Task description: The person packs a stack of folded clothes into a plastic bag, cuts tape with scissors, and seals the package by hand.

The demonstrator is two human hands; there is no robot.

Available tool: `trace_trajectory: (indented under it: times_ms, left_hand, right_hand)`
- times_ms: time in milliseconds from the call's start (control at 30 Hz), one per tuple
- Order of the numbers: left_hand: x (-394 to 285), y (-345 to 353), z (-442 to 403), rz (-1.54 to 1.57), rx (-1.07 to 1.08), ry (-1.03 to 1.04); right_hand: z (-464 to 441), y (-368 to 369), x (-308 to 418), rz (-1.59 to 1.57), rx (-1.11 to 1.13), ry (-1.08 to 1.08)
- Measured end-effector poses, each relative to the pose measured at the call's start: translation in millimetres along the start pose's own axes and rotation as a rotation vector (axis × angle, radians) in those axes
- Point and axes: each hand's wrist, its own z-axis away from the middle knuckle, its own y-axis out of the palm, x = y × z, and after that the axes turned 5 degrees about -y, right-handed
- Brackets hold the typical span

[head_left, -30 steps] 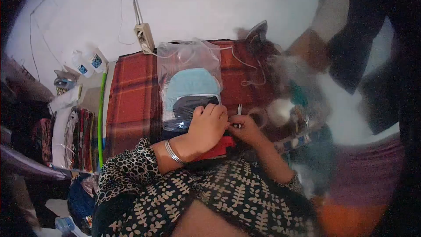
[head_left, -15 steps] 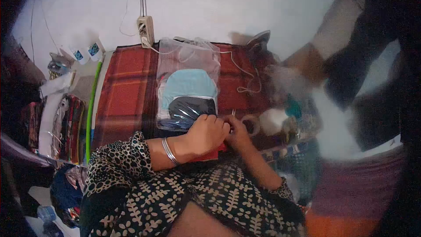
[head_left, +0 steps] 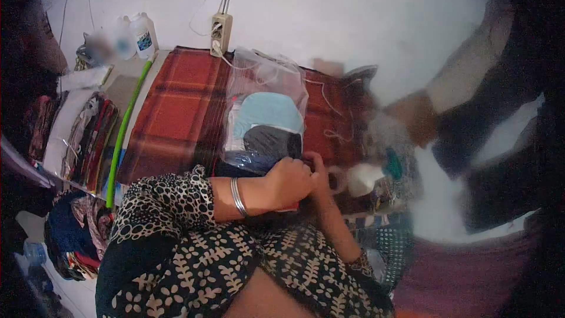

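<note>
A clear plastic bag (head_left: 271, 73) lies flat before me, with folded light-blue cloth (head_left: 268, 112) and black cloth (head_left: 271, 139) inside. At its lower right corner my left hand (head_left: 288, 179), silver bangles on the wrist, is closed with knuckles up. My right hand (head_left: 318, 175) meets it there, its fingers bent and closed against the left. What the fingers hold is hidden between the hands. A sliver of red material shows under the left hand. Just right of my right hand is a tape roll (head_left: 336, 179).
A red plaid cloth (head_left: 176, 106) covers the work surface. A power strip (head_left: 220, 34) hangs at the wall with a white cord. To the left are a green strip (head_left: 126, 135), folded fabrics (head_left: 88, 135) and a white bottle (head_left: 143, 35). A teal basket (head_left: 385, 241) stands at lower right.
The view has shifted, so the bag and surroundings appear farther right. Both hands remain together at the bag's corner, and the right hand's fingers point more upward.
</note>
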Motion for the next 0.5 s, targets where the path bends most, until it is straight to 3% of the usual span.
trace_trajectory:
  times_ms: [167,233,367,500]
  left_hand:
    - [-2,3,-8,0.028,-0.031,-0.012]
    - [-2,0,-8,0.078,0.003,-0.073]
    - [2,5,-4,0.104,0.020,-0.116]
    - [5,2,-1,0.136,0.060,-0.117]
  right_hand:
    - [-4,-3,-23,-0.119,0.138,0.142]
    - [0,1,-21,0.225,0.050,-0.018]
    - [-5,9,-14,0.241,-0.040,-0.098]
    - [15,1,-11,0.247,0.152,0.075]
